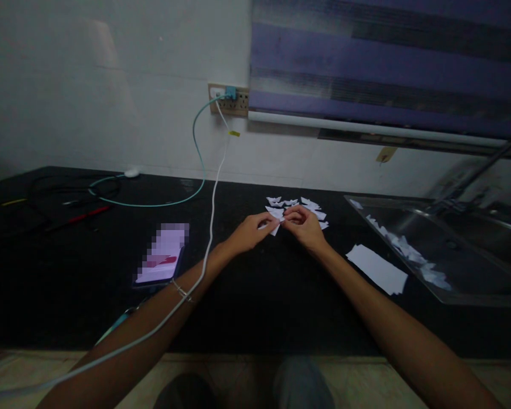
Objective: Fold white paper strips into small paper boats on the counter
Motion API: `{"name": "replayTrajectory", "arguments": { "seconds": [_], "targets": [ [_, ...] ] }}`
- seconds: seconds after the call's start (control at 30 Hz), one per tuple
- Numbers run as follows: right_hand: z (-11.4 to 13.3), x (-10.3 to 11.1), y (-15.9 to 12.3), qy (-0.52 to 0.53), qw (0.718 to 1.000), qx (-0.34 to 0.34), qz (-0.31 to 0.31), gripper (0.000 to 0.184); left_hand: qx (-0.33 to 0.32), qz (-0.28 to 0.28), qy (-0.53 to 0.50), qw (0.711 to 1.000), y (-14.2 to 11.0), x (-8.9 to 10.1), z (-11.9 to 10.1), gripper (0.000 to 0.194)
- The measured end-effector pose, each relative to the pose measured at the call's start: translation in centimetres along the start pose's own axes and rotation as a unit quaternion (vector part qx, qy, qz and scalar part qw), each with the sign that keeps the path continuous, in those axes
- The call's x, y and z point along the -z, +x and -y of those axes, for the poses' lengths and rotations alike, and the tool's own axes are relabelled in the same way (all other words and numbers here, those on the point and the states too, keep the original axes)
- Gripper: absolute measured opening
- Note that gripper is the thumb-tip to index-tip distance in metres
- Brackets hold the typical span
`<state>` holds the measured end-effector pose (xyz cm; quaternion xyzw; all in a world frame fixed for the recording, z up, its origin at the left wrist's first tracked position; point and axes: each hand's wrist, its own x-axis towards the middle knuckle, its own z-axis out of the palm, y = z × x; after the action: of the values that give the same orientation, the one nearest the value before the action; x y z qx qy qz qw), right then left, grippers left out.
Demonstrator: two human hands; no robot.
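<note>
Toward the back of the black counter, my left hand (251, 232) pinches a small white paper boat (275, 213) from its left side. My right hand (305, 227) grips the same folded paper from the right, fingertips close to those of the left. Its lower part is partly covered by my fingers. Just behind and beside my hands lie several more paper boats (310, 202), some hidden by the right hand.
A stack of white paper slips (378, 268) lies on the right. Folded white papers (413, 253) line the edge of a metal sink (472, 255). A lit phone (164, 253) rests on the left. One white cable (213, 210) crosses over my left forearm.
</note>
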<state>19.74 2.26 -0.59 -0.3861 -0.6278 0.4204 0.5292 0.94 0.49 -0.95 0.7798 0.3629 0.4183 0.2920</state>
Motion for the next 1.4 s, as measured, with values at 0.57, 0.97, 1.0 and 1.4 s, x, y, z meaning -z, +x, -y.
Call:
{"name": "replayTrajectory", "arguments": {
  "seconds": [0.57,0.97,1.0,1.4],
  "targets": [
    [-0.5,-0.8,-0.6,0.028,0.998,0.029,-0.043,0.027,-0.002,0.041,0.027,0.999,0.1,-0.3,0.3,0.036],
    [-0.3,-1.8,-1.3,0.114,0.990,-0.074,0.039,0.045,0.041,0.031,-0.025,0.998,0.2,0.0,0.4,0.039],
    [-0.5,-1.8,-1.2,0.109,0.991,-0.072,0.039,0.043,0.027,0.035,-0.010,0.999,0.1,0.0,0.3,0.039],
    [-0.1,-1.7,-1.6,-0.019,0.995,0.086,-0.056,0.017,0.002,-0.033,0.115,0.993,0.0,-0.2,0.1,0.037]
  ]
}}
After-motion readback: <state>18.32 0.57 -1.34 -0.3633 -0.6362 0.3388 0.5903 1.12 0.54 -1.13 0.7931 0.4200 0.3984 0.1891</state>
